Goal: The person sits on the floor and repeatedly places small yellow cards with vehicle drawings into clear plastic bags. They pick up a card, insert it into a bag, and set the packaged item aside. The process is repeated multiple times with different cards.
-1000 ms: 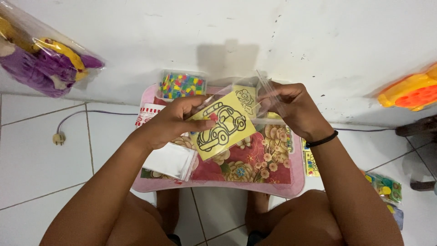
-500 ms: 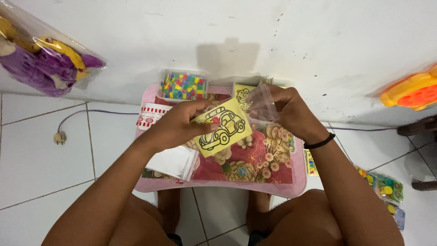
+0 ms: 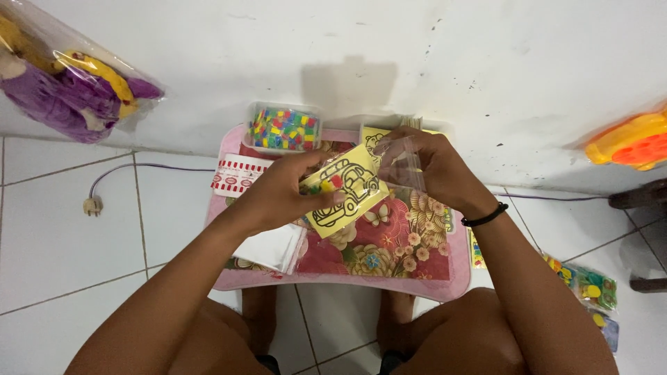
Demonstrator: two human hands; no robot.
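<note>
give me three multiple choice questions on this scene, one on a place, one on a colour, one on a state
1. Where is the box of beads?
A. at the tray's far edge, by the wall
B. on the floor
C. in the right hand

2. What colour is the car card?
A. blue
B. yellow
C. white

3. What does the right hand hold?
A. nothing
B. a plug
C. a clear plastic bag

Answers:
1 A: it sits on the pink tray next to the wall.
2 B: black car outline on yellow, held by the left hand.
3 C: its fingers pinch the bag.
</note>
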